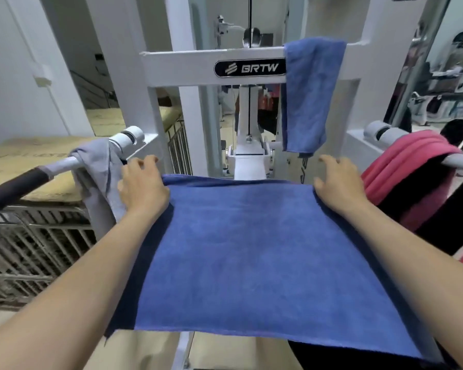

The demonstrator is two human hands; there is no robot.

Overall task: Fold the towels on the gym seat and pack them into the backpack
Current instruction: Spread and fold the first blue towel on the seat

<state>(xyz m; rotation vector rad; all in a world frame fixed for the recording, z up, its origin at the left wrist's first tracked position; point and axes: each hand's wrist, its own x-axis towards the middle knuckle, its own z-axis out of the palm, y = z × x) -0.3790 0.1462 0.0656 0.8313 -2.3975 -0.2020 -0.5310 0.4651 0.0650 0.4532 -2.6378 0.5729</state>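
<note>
Before the BRTW crossbar [182, 68], blue towel [265, 249] spread, left hand [145, 189] and right hand [337, 184] gripping far corners

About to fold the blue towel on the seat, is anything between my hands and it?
Nothing visible. Your left hand and right hand rest on the far corners of the spread blue towel. The grey towel and pink towel hang on the handles at either side.
</note>
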